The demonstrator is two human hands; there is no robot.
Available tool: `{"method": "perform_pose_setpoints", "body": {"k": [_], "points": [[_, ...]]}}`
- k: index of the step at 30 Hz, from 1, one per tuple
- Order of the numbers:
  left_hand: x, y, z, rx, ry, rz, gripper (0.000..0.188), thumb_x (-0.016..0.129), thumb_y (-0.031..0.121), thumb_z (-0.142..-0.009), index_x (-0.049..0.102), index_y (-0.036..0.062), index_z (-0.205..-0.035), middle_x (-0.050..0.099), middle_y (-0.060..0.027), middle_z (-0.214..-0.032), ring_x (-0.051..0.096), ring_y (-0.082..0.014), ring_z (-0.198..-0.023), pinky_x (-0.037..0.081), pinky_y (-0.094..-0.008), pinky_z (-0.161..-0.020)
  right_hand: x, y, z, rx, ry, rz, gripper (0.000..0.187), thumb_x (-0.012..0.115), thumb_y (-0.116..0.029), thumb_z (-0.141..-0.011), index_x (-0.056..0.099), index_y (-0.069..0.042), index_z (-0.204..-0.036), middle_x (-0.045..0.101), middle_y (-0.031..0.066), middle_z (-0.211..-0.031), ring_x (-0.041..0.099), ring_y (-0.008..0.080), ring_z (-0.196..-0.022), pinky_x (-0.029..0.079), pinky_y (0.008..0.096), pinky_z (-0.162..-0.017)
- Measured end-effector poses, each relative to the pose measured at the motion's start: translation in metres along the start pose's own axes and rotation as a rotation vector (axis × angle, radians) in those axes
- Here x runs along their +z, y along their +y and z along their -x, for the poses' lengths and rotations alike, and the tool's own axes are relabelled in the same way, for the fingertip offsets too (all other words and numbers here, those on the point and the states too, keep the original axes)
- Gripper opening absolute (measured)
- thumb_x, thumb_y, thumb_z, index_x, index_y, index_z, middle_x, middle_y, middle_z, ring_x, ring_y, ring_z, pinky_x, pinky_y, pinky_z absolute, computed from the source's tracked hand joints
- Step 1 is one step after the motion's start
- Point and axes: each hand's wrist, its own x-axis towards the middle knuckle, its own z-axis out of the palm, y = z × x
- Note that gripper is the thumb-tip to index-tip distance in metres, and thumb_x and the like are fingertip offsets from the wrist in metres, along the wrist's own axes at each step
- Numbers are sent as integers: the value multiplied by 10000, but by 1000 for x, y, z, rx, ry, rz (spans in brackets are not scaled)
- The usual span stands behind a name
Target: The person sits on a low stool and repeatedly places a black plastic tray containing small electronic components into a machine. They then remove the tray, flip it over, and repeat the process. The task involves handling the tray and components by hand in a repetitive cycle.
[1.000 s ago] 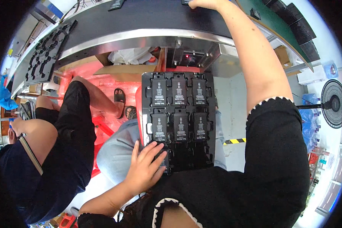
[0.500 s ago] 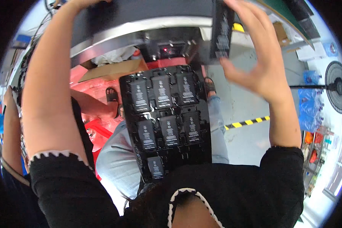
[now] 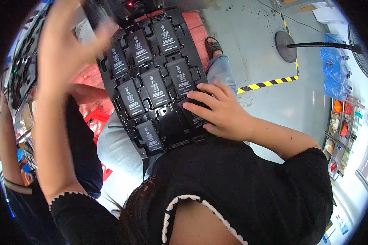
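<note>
A black moulded tray (image 3: 173, 124) lies tilted across my lap, with several flat black phone batteries in its slots; one battery (image 3: 153, 87) sits in the middle. My right hand (image 3: 227, 116) rests over the lower right of the tray, fingers spread. Partly under it, another battery (image 3: 198, 118) lies in the lower right slot. At the upper left my left hand (image 3: 75, 47) is raised and smeared by motion. Beside its fingers is a dark, blurred shape (image 3: 96, 14); I cannot tell whether the hand holds it.
A person's bare arm (image 3: 10, 139) shows at the far left. Red plastic sheeting (image 3: 196, 34) covers floor beyond the tray. To the right are yellow-black floor tape (image 3: 270, 83), a standing fan's round base (image 3: 285, 47), blue bags (image 3: 335, 75) and a shelf of small goods (image 3: 341, 126).
My right hand has come down from the bench with a battery, which now lies in the tray's lower right slot. My left hand has swung back from the bench. The view has tipped downward.
</note>
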Motion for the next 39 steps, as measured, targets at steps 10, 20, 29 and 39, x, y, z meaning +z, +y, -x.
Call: {"method": "perform_pose_setpoints", "body": {"k": [10,20,29,39], "points": [[49,166,171,-149,-462,77,814,809,219,-624,493,12,-1345,492,-176,-1355,469,-334,-1253,339,-496,-1036,-11,24,-40,368,-46,-473,369,763,-79,-744,707,-43,-1107,699,74,-1015,641,201,-995,476,331,-913],[58,164,191,-141,-354,35,612,763,231,-743,565,121,-1311,495,-82,-1400,446,-294,-1297,235,-567,-1120,-18,21,-34,328,-63,-567,250,767,-81,-742,761,-28,-986,736,115,-856,696,209,-822,529,322,-783],[62,178,198,-313,-338,15,627,762,234,-756,547,86,-1326,497,-76,-1369,420,-289,-1324,216,-579,-1134,34,-3,1,85,435,-107,201,760,-89,-778,735,-81,-977,560,91,-1141,538,274,-1009,442,379,-886],[70,187,205,-338,-245,16,508,695,181,-818,574,32,-1289,378,-166,-1508,296,-375,-1430,174,-596,-1154,-106,20,-163,-238,709,499,802,714,-80,-711,382,-14,-1438,375,250,-1437,386,404,-1340,333,493,-1102]]}}
